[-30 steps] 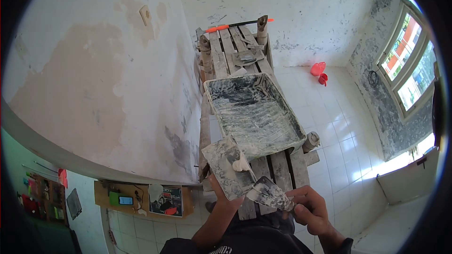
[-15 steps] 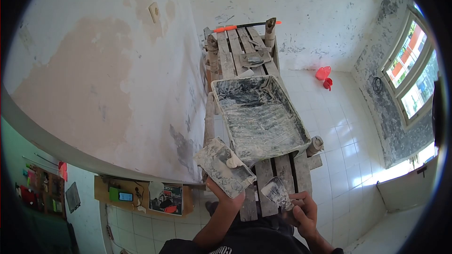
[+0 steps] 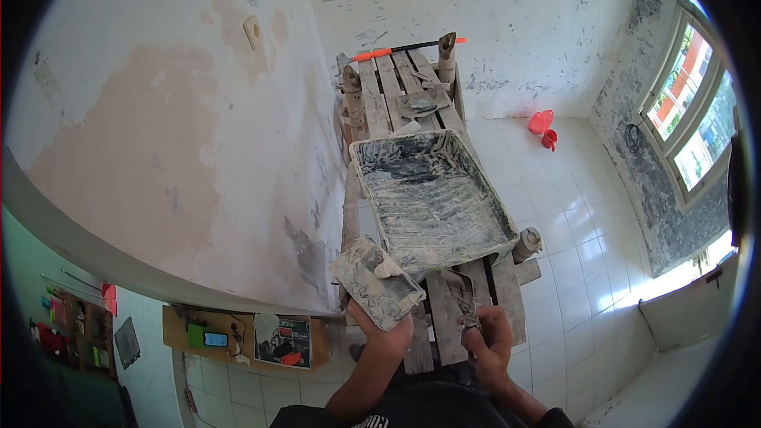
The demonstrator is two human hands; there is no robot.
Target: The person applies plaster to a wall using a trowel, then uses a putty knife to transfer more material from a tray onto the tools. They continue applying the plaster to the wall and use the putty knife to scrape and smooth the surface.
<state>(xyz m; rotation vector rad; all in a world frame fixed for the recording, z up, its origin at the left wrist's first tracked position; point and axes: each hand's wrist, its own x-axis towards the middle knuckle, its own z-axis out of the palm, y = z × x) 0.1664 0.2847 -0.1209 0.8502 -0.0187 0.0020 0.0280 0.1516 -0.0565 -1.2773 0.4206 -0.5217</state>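
Observation:
My left hand (image 3: 384,331) grips a plaster-smeared flat board (image 3: 377,289) from below, tilted, with a whitish lump on its top. My right hand (image 3: 493,341) is closed around the handle of a small putty knife (image 3: 461,292), whose blade points up and away from me, just below the tray and to the right of the board. In front of both hands a large tray (image 3: 436,206), coated in grey and white residue, rests on a slatted wooden platform (image 3: 507,301).
A long orange and black tool (image 3: 379,53) and a flat metal plate (image 3: 422,103) lie on the platform's far end. Bamboo posts (image 3: 527,244) rise at its corners. A patchy wall (image 3: 151,174) stands left. Red plastic items (image 3: 548,139) are on the floor.
The putty knife has turned, its blade now narrower to view and nearer the tray. My right hand has shifted slightly left and up. The board has moved slightly, still in my left hand.

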